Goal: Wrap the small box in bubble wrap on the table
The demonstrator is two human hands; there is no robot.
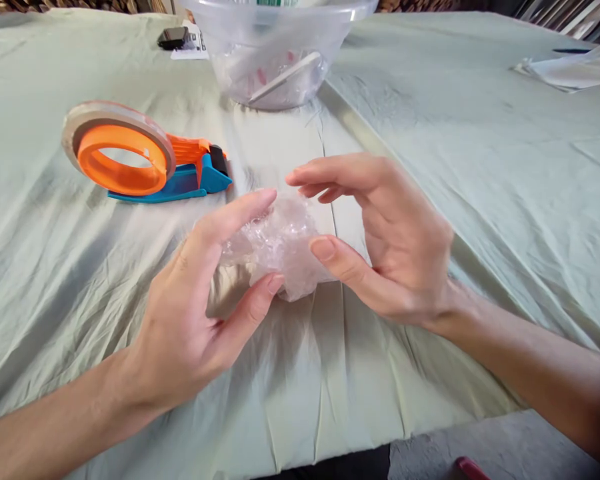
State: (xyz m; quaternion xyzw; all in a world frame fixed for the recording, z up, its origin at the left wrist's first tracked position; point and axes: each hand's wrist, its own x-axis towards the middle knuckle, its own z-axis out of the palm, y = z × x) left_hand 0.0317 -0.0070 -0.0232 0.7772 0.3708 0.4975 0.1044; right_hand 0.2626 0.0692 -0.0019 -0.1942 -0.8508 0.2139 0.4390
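Note:
A crumpled bundle of clear plastic wrap (290, 253) lies on the cloth between my two hands; what is inside it, if anything, I cannot make out. At its left side is my left hand (195, 287), thumb and fingers spread apart around the near edge. My right hand (395, 240) curves over the bundle's right side, with a wide gap between thumb and fingers. Neither hand visibly grips the plastic, though the fingertips are close to it. Left of the bundle stands an orange and blue tape dispenser (200, 160) carrying a large roll of tape.
A clear plastic tub (275, 80) with wrapped items and a white stick-like piece inside stands at the back. Behind the dispenser lies a small black object (173, 38) by a printed paper. Clear plastic sheets (575, 70) rest at the far right. Wrinkled pale green cloth (480, 167) covers the table.

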